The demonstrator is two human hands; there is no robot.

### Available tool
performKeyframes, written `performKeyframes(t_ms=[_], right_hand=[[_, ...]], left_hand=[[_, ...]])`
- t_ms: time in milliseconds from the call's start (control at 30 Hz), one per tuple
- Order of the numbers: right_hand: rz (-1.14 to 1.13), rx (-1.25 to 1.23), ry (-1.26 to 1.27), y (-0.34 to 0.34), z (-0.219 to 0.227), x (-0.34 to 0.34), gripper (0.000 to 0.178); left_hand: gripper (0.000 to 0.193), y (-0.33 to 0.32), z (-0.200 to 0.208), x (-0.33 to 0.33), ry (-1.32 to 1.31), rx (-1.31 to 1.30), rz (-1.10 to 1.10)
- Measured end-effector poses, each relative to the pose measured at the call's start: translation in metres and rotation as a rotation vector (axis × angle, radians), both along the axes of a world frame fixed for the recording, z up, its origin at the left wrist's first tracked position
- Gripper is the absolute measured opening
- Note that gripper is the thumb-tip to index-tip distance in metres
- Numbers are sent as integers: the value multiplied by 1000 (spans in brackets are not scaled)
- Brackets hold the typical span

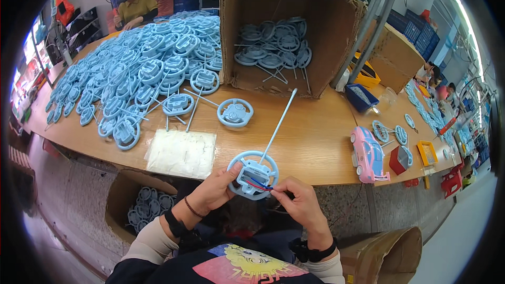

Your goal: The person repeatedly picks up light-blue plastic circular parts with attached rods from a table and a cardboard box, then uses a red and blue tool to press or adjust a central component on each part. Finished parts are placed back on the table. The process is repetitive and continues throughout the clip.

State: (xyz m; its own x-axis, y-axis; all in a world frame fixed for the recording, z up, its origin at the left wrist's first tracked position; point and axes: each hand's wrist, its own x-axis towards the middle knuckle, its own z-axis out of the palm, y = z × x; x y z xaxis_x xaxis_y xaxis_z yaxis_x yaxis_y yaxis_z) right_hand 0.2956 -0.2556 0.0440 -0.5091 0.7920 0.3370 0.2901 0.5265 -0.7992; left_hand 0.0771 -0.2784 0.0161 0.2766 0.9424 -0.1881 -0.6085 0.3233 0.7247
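A light blue toy steering wheel (254,155) with a long thin rod (279,125) is held over the table's front edge, its hollow back facing up. My left hand (216,190) grips its rim at the left, thumb on top. Red and blue wires (258,184) lie across the open housing in the wheel's middle. At the lower right of the rim, my right hand (296,198) pinches the ends of these wires between thumb and fingertips. Another blue steering wheel (234,113) lies face up just beyond, on the table.
A big heap of blue steering wheels (152,68) covers the table's left. A cardboard box (326,31) on its side holds more. A whitish flat pad (181,153) lies near the edge. At right are a pink-and-blue toy car (369,155) and a dark blue bin (360,99). Someone (135,8) sits behind the heap.
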Motion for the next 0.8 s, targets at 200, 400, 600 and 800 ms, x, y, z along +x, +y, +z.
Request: performKeyframes(t_ms=[200, 400, 600, 800], right_hand=[[-8, 1, 22, -3, 5, -4, 9], [-49, 21, -53, -1, 4, -8, 8], [-96, 87, 9, -4, -8, -19, 8], [-63, 56, 13, -4, -9, -24, 8]], left_hand=[[42, -1, 4, -1, -6, 35, 13], [36, -5, 0, 6, -31, 15, 135], [29, 4, -8, 3, -68, 26, 270], [26, 2, -9, -2, -2, 95, 353]])
